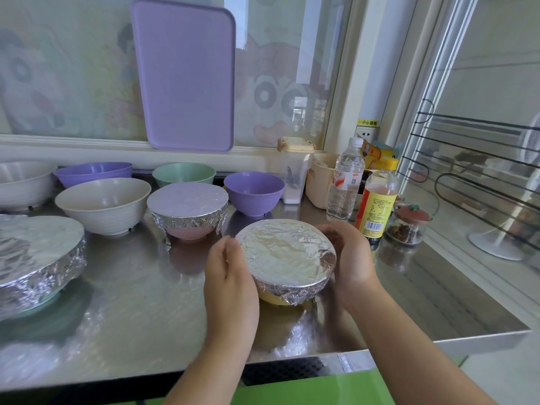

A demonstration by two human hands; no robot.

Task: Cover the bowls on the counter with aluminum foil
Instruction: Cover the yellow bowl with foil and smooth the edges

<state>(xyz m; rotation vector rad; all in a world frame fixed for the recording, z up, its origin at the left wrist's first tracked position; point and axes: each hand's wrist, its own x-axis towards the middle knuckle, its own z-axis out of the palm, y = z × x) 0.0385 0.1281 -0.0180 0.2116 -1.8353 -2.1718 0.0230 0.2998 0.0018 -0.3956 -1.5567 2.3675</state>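
A yellow bowl (273, 299) stands near the front of the steel counter (131, 302), its top wrapped in aluminum foil (285, 252). My left hand (230, 273) cups its left side and my right hand (347, 255) cups its right side, both pressing on the foil's edge. Behind it stands a pink bowl (188, 232) covered in foil. A large green bowl (38, 258) under foil sits at the far left. Bare bowls stand behind: a cream one (102, 204), a white one (23, 182), two purple ones (254, 192) (93, 172) and a green one (184, 173).
A water bottle (346, 182), a yellow-labelled bottle (378, 206) and a small glass jar (407, 225) stand right of the bowl. A beige container (321, 182) and a clear canister (295, 171) are behind them. A purple tray (187, 77) leans on the window. The counter's edge runs along the front.
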